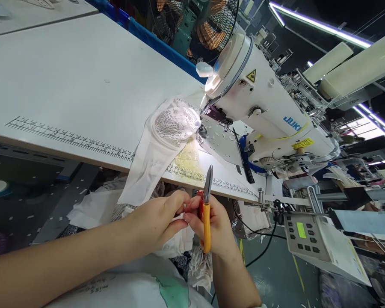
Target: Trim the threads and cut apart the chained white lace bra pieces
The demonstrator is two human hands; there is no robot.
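My left hand is closed, with thumb and fingers pinching a small edge of white fabric. Close against it, my right hand is wrapped around a pair of scissors with orange and red handles, blades pointing up and away from me. The right thumb and fingertip also meet at the white fabric, partly hiding it. Beyond my hands, a white lace bra cup with a plain fabric wing lies on the table under the sewing machine's needle area, its wing hanging over the front edge.
The white JUKI sewing machine stands to the right on the white table, which has a printed ruler. Black tweezers lie by its bed. A control box is at right, a fan behind. More white pieces hang below the edge.
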